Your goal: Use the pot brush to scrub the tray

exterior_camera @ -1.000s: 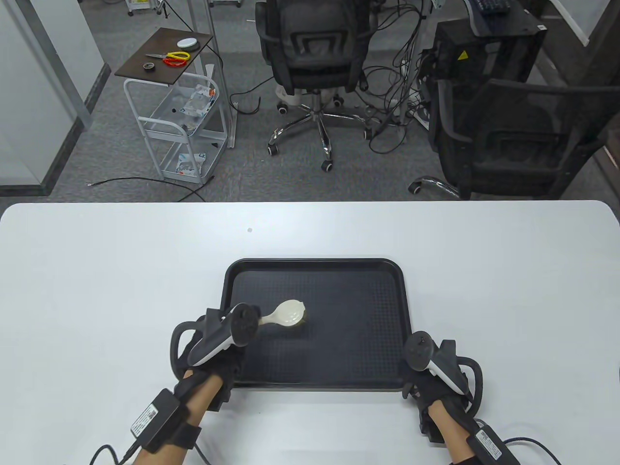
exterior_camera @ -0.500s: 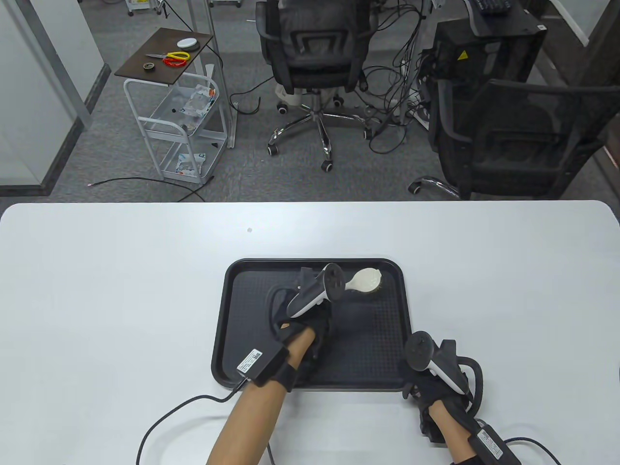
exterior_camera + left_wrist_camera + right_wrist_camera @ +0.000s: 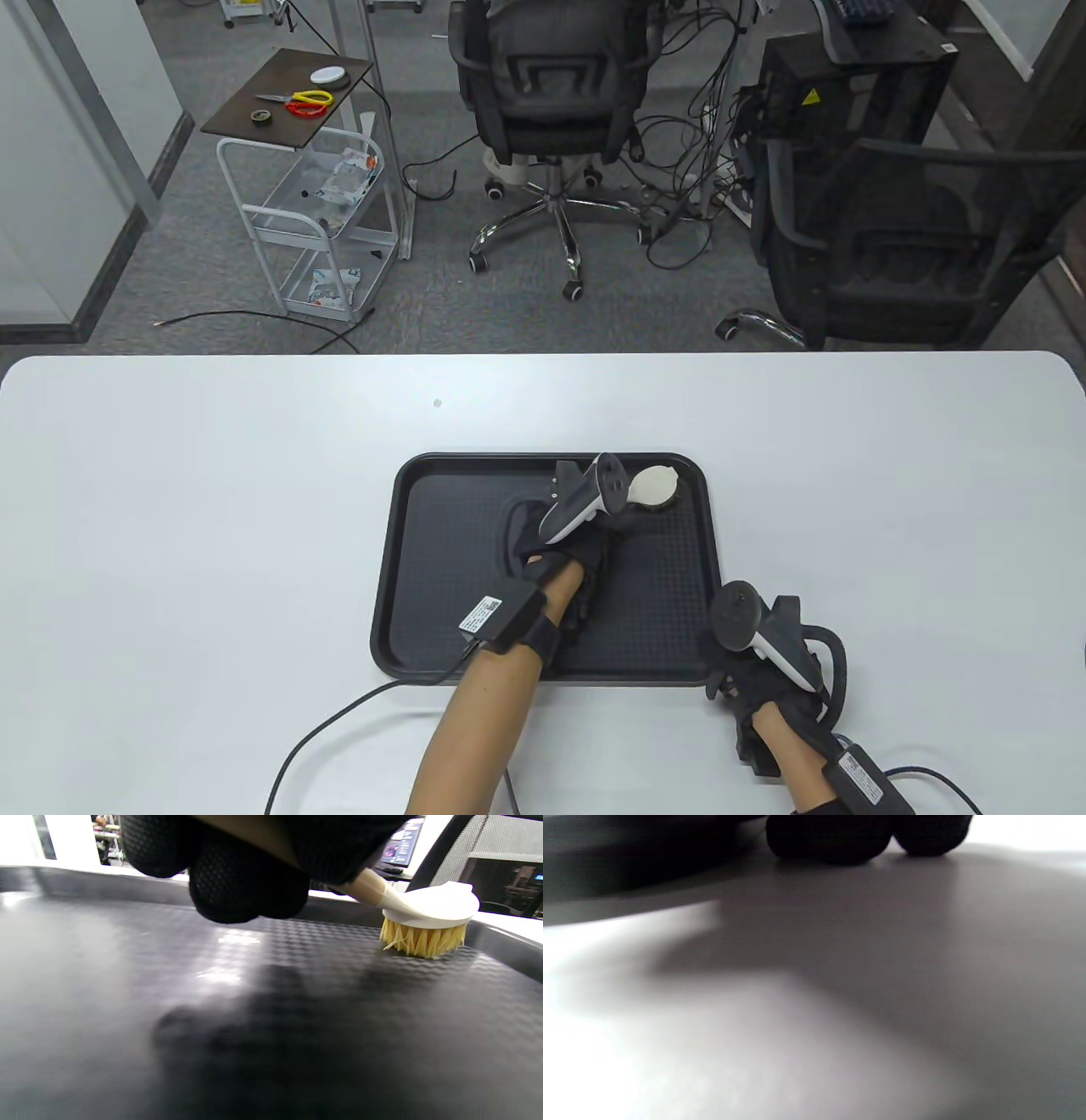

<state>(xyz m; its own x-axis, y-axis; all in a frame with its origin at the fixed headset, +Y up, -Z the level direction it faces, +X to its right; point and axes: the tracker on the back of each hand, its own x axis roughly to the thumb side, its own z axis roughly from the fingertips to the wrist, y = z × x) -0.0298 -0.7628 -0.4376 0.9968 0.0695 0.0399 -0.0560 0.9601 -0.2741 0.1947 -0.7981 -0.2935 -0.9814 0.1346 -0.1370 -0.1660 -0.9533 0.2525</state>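
Scrubbing looks underway, not finished: left hand [image 3: 564,552] grips the pot brush [image 3: 655,486], bristles down in the tray's [image 3: 424,526] far right corner, while right hand [image 3: 755,679], grip unclear, rests at its near right corner.

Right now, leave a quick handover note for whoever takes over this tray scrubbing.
Left hand: grips the pot brush by its handle, bristles down on the tray floor at the far right corner.
Right hand: rests on the table at the tray's near right corner; whether it touches the rim is unclear.
Done: scrubbing is under way; no dirt or suds show, so coverage cannot be judged.
Left: probably work the brush across the rest of the tray, then set it down.
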